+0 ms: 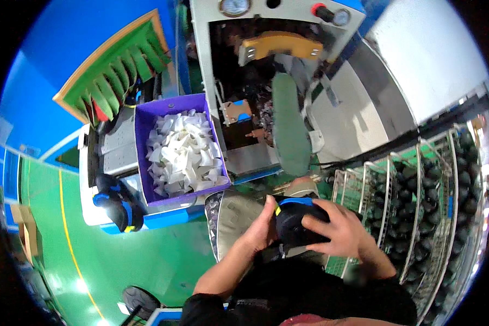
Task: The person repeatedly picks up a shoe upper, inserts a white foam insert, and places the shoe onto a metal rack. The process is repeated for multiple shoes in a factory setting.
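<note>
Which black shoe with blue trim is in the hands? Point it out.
The black shoe with blue trim at centre, gripped by left hand and right hand; the other pair sits untouched on the white machine at left.

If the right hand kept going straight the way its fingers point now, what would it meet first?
The right hand lies across the dark shoe, fingers pointing left. Going on, it would probably meet the left hand on the shoe's other side first, though depth is unclear.
</note>
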A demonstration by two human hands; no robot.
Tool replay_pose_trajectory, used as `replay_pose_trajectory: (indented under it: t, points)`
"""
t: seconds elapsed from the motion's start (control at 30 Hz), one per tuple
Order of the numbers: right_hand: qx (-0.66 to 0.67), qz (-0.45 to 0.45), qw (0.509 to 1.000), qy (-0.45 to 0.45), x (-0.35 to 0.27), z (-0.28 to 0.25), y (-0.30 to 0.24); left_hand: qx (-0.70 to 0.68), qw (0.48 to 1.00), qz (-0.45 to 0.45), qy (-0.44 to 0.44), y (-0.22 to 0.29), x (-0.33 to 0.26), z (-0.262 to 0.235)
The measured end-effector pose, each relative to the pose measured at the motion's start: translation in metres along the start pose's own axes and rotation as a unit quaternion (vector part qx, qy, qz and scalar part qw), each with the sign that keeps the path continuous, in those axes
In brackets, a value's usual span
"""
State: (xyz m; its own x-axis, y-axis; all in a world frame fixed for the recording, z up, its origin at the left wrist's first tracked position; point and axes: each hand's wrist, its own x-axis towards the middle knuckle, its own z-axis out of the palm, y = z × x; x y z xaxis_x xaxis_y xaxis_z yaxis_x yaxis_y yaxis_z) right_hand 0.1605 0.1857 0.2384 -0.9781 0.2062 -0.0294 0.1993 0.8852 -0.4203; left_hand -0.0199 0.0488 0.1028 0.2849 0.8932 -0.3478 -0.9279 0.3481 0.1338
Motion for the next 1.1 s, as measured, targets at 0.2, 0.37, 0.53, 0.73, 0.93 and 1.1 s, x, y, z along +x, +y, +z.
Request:
replay_pose_trajectory:
  t: [0.2, 0.37, 0.53, 0.73, 0.93, 1.1]
  points:
    - [0.774, 0.131, 0.596, 0.168, 0.104, 0.026, 0.068, 0.319, 0.910, 0.122, 0.235, -0.032, -0.001, 0.005]
    - [0.717, 0.126, 0.595, 0.340, 0.144, 0.043, 0.060, 0.491, 0.845, 0.182, 0.107, -0.044, 0.012, -0.012]
    - [0.658, 0.106, 0.654, 0.358, -0.036, 0.026, 0.077, 0.670, 0.704, 0.231, -0.042, -0.088, 0.032, 0.000]
    - [0.519, 0.327, 0.490, 0.620, -0.323, 0.068, -0.035, 0.781, 0.482, 0.311, -0.246, -0.131, 0.074, -0.024]
    - [0.434, 0.170, 0.114, 0.877, -0.444, 0.137, -0.193, 0.784, 0.576, 0.131, -0.191, -0.135, 0.103, -0.003]
    - [0.398, -0.115, 0.138, 0.900, -0.528, 0.153, -0.198, 0.811, 0.543, 0.111, -0.190, -0.142, 0.103, 0.028]
